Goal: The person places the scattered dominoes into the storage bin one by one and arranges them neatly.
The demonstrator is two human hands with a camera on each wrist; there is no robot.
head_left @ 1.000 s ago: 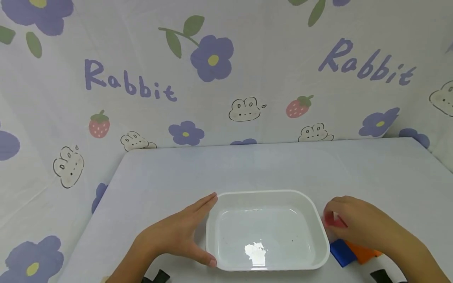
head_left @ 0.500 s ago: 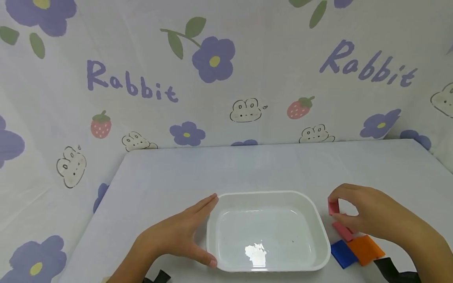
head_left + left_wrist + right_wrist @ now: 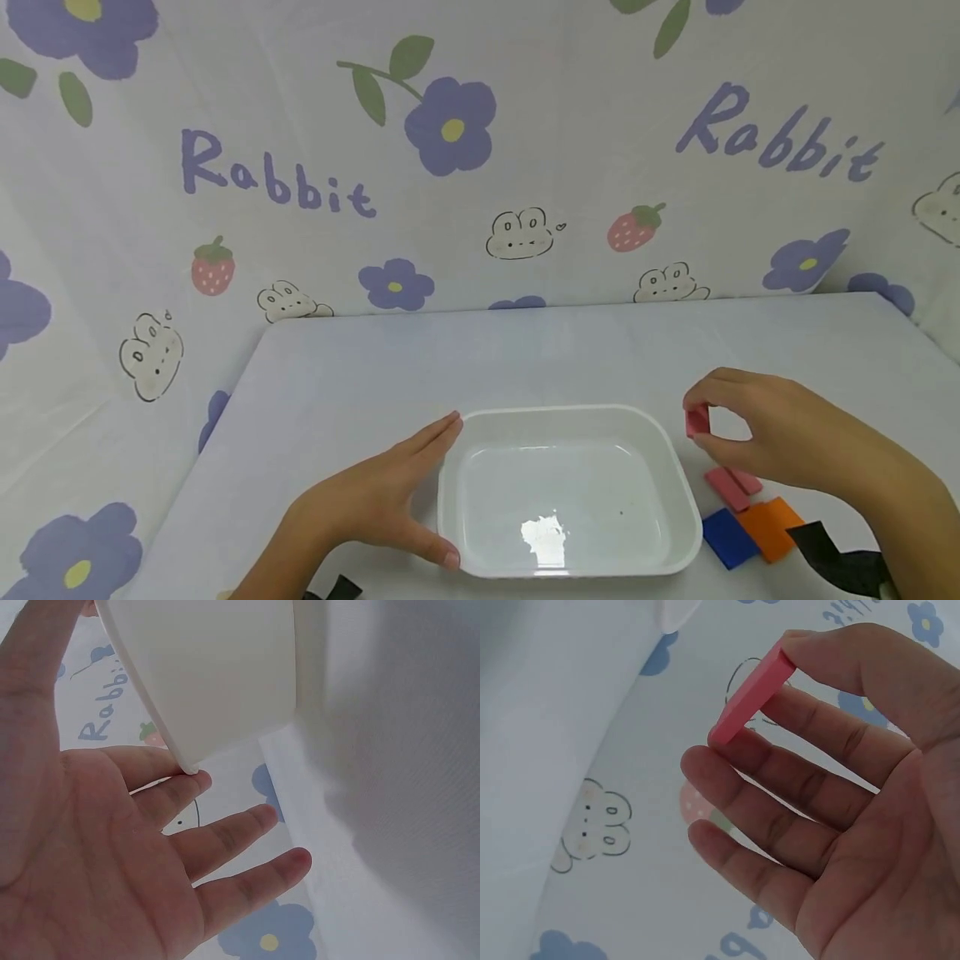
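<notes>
A white rectangular tub (image 3: 555, 479) sits on the table with nothing but light reflections inside. My left hand (image 3: 375, 504) rests against its left end, thumb at the near corner and straight fingers at the far one. In the left wrist view, fingertips touch the tub's rim (image 3: 146, 701). Right of the tub, my right hand (image 3: 780, 429) pinches a small flat pink block (image 3: 697, 422) between thumb and fingers, above the table. The right wrist view shows this pink block (image 3: 754, 694) edge-on, with the other fingers spread loosely.
Below my right hand lie two more pink pieces (image 3: 727, 489), a blue square block (image 3: 730, 539) and an orange block (image 3: 767, 529), close to the tub's right side. A black strap (image 3: 840, 560) hangs by my right wrist. A printed cloth (image 3: 525, 183) stands behind the table.
My right hand has lifted one pink block away from the others and moved up, then slightly left, uncovering the remaining pink pieces. My left hand and the tub stay in place.
</notes>
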